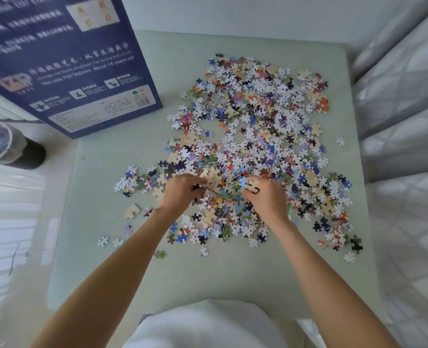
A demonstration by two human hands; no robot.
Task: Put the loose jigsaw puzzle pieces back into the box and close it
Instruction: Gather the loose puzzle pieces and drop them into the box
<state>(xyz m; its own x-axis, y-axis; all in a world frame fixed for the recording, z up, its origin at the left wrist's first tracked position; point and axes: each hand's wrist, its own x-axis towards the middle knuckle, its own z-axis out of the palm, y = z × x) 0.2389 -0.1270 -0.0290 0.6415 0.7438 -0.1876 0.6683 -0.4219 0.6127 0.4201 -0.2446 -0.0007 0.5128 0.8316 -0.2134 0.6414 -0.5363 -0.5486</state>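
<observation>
A big heap of pieces [253,151] lies spread over the pale green bench [132,156], from the near middle out to the far right, with a few strays at the near left and right edges. The blue box [65,64] stands tilted at the far left, its printed back toward us, and its top is cut off by the picture edge, so I cannot tell if it is open or where the lid is. Both hands are down in the near part of the heap, close together. The left hand [183,192] has its fingers curled round a small bunch of pieces. The right hand [265,197] has its fingers bent and pinches some pieces too, a light blue one and a tan one showing at its fingertips. The pieces look thin, flat and very light, made of stiff card. They will slip and spill easily, so it seems best to scoop them up in cupped handfuls, or sweep them to the bench edge, not pick them one by one. Pieces under the hands are hidden. A dark bin with a clear bag [4,144] sits on the floor at the left, blurry. White bedding [403,121] lies on the right.
</observation>
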